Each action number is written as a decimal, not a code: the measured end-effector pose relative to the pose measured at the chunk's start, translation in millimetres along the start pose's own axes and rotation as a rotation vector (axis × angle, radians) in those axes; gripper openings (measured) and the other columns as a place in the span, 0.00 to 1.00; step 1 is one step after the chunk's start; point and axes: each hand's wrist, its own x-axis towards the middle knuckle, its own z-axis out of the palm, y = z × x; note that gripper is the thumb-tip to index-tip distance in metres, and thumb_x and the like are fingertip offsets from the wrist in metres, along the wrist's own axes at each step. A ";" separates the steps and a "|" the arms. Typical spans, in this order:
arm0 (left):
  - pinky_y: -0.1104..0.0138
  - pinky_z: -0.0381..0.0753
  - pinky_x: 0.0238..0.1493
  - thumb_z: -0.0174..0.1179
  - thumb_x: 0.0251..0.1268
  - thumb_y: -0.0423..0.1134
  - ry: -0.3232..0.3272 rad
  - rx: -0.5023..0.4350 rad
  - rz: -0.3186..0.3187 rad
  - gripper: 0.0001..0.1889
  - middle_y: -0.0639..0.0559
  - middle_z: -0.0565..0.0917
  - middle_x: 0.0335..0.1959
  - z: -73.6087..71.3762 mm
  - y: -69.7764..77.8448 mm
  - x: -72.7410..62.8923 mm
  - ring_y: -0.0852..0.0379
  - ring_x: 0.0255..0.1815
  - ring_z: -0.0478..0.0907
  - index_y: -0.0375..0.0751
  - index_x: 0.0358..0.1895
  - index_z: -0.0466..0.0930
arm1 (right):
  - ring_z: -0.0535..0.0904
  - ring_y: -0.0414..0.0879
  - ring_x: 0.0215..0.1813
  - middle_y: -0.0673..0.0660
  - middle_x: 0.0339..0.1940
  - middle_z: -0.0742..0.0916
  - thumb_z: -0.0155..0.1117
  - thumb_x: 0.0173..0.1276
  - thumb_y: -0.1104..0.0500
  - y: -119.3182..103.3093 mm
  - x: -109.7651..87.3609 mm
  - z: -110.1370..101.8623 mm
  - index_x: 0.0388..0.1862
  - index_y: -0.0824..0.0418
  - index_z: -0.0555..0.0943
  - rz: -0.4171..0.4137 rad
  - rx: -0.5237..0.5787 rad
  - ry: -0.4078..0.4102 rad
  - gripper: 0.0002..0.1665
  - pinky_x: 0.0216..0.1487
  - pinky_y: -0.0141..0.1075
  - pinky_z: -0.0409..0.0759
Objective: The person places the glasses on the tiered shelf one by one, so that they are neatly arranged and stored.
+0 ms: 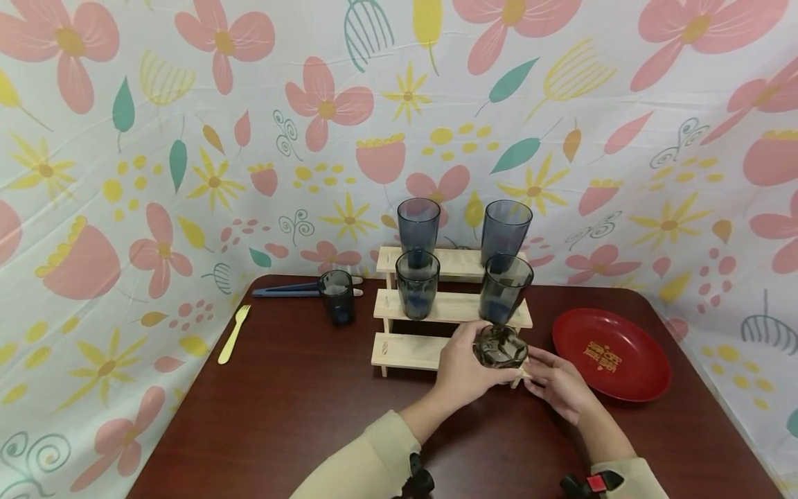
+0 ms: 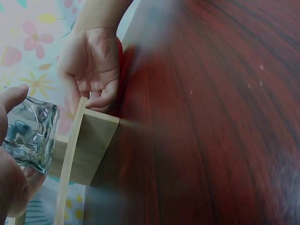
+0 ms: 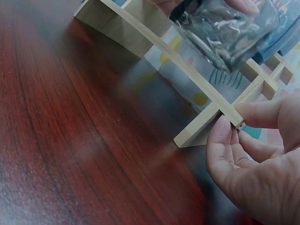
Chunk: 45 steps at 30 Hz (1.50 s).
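Note:
My left hand [image 1: 463, 371] grips a short smoky-grey glass [image 1: 501, 348] with a thick, faceted base. It holds the glass over the right end of the lowest tier of a three-step wooden rack [image 1: 408, 351]; in the right wrist view the glass [image 3: 225, 37] is apart from the board. The thumb and fingers of my right hand [image 1: 561, 384] pinch the right end of that lowest board [image 3: 229, 115]. Two grey-tinted glasses, a left one [image 1: 418, 287] and a right one [image 1: 503, 287], stand on the middle tier. Bluish tumblers [image 1: 419, 225] [image 1: 506, 229] occupy the top tier.
Left of the rack stands a dark glass [image 1: 337, 298], with blue-handled utensils [image 1: 287, 290] lying behind it. A yellow fork [image 1: 235, 334] lies near the left table edge. On the right is a red plate [image 1: 573, 333]. A flowered cloth [image 1: 249, 138] hangs behind the brown table [image 1: 280, 416].

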 end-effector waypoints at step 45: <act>0.51 0.82 0.58 0.81 0.55 0.46 0.090 -0.175 0.062 0.39 0.42 0.81 0.62 -99.9 -55.1 -53.8 0.42 0.60 0.80 0.41 0.69 0.75 | 0.81 0.40 0.44 0.52 0.52 0.79 0.56 0.81 0.64 -0.7 -0.5 1.0 0.78 0.69 0.55 0.005 0.004 0.011 0.34 0.51 0.37 0.83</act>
